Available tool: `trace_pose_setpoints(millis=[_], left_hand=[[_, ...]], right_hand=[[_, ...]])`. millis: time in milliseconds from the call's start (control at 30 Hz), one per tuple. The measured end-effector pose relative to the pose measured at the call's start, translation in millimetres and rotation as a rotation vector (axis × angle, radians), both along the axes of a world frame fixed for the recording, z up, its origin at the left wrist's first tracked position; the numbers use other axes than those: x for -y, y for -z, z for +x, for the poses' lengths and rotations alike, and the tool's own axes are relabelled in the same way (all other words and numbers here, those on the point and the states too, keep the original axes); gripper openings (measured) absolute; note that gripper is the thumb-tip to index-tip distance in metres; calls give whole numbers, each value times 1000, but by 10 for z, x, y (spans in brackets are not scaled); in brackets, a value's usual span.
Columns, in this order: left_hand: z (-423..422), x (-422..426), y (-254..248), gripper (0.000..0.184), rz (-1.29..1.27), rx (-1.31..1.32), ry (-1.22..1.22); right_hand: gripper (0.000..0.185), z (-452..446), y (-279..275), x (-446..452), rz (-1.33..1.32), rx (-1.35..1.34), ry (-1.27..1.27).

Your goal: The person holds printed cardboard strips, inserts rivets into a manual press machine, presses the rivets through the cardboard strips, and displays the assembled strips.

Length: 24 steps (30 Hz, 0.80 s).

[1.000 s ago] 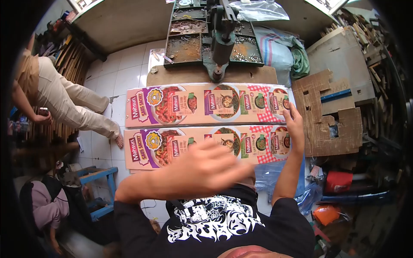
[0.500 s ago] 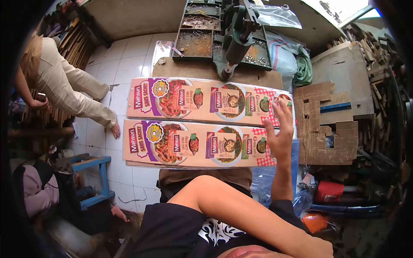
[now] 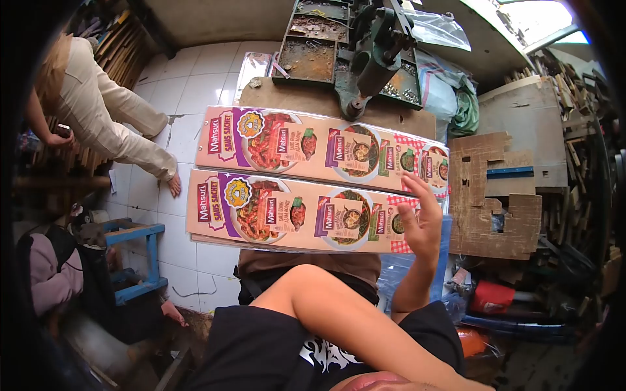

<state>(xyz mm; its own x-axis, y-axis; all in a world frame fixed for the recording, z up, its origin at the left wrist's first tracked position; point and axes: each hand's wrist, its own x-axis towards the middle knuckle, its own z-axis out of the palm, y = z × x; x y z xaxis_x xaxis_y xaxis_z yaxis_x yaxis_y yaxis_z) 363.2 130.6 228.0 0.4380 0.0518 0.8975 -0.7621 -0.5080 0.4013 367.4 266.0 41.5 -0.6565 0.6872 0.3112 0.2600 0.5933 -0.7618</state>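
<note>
Two long printed display strips, an upper one (image 3: 313,144) and a lower one (image 3: 297,212), lie side by side across the bench. Both show "Mahsuri Saus Sachet" and pictures of food. Edges of further sheets show beneath the lower strip. My right hand (image 3: 422,225) is at the right end of the lower strip, thumb and fingers apart, fingertips over the gap between the strips. Whether it presses on the strip I cannot tell. My left forearm crosses my body towards the bottom right, and its hand is out of frame. The green press (image 3: 377,72) stands just beyond the upper strip.
Metal trays (image 3: 312,60) of small parts flank the press. A brown board (image 3: 492,225) with cut-outs leans on the right. At left stand a blue frame (image 3: 156,257) and another person (image 3: 98,107), whose hand holds a phone. Plastic bags (image 3: 437,85) lie behind the bench.
My right hand has moved down and slightly left, from over the upper strip to the lower one. My left hand has left the frame at the bottom right. The view has shifted slightly.
</note>
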Motion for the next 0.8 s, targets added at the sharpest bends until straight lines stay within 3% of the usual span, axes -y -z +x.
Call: trace_pose_setpoints(millis=[33, 100, 133, 167, 233, 300, 367, 433, 467, 500, 533, 600, 700, 800], left_hand=[[-113, -46, 67, 31, -2, 2, 1], [-357, -110, 254, 19, -312, -66, -253], [-429, -140, 366, 27, -474, 164, -374], [-494, -213, 677, 30, -356, -49, -489], [-1045, -228, 885, 19, -582, -3, -807], [-1592, -138, 1180, 23, -573, -205, -1175], [-1947, 85, 1539, 25, -804, -269, -1561], [-2379, 300, 1849, 23, -875, -368, -2021], [-2548, 310, 1865, 21, -784, -326, -2214], [-2797, 417, 1958, 22, -633, -537, -2440], [-2994, 515, 2060, 25, -630, -581, -2548], [-3272, 666, 2207, 36, -631, -771, -2697], [-3523, 760, 2433, 41, -720, -806, -2684], [-3570, 741, 2515, 46, -920, -843, -2595]], right_hand=[[38, 73, 94, -9, -66, -86, 122], [36, 224, 273, -64, -49, -58, 245], [35, 294, 331, -54, -31, -29, 366], [34, 328, 298, -19, -30, 43, 456], [34, 532, 382, -37, -17, 69, 530], [34, 681, 392, -65, 6, 129, 647], [35, 846, 471, -120, 18, 168, 719], [40, 1038, 576, -186, 21, 212, 798], [40, 1074, 587, -207, 23, 217, 830], [41, 1093, 588, -232, -6, 227, 815], [42, 1100, 592, -270, -33, 234, 797], [43, 1092, 612, -350, -25, 259, 800], [42, 1006, 597, -461, -260, 193, 761], [38, 906, 532, -531, -241, 214, 741]])
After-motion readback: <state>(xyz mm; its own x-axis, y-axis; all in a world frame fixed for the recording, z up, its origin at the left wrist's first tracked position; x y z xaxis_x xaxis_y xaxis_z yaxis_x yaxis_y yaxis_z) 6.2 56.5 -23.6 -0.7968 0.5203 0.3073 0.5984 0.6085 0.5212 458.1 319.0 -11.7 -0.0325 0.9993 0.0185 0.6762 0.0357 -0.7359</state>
